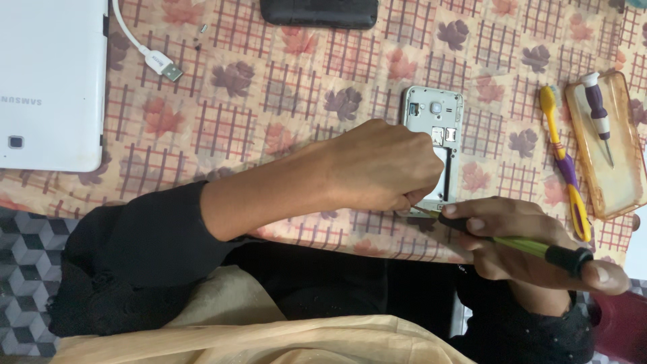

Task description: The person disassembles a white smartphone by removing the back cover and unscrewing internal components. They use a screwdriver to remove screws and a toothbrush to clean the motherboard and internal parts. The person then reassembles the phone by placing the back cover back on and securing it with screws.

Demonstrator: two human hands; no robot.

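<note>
Right hand (532,246): closed around a green-shafted screwdriver (519,244), tip at the phone's near edge
Left hand (384,165): curled down, pinning the opened phone frame (435,118); fingers closed on its lower end
Risk: I'd say the tip could skid off and gouge the frame; the angle is flat
Farther: toothbrush (565,162), clear case (606,148), white tablet (50,81)

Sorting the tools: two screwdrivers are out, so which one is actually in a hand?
The green-shafted screwdriver, held in the right hand at the phone's lower edge. The purple-handled one lies untouched in the clear case.
</note>
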